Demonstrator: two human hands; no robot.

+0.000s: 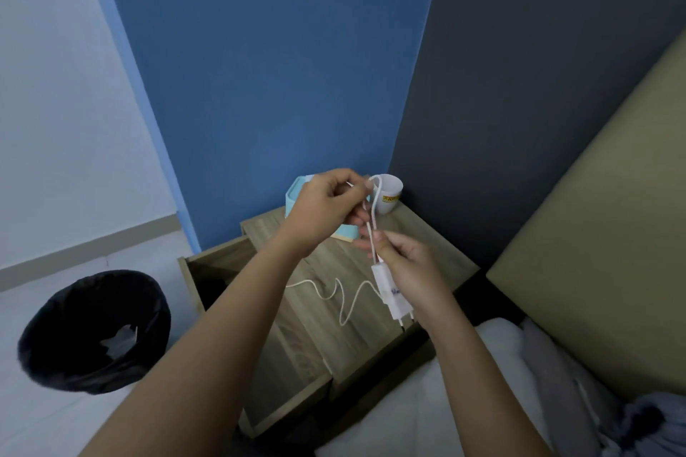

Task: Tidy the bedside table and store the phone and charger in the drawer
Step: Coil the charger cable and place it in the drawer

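Above the wooden bedside table (415,234), my right hand (404,267) holds a white charger plug (391,293) with its prongs pointing down. My left hand (330,204) pinches a loop of the white charger cable (375,208) higher up, so two strands run down to my right hand. The rest of the cable (341,297) trails in loose curves over the table top. The table's drawer (219,267) is pulled out to the left; its inside is dark. No phone is visible.
A light blue box (293,193) and a white cup (389,197) stand at the back of the table against the blue wall. A black-lined bin (92,330) sits on the floor at left. The bed (445,401) and tan headboard (612,234) are at right.
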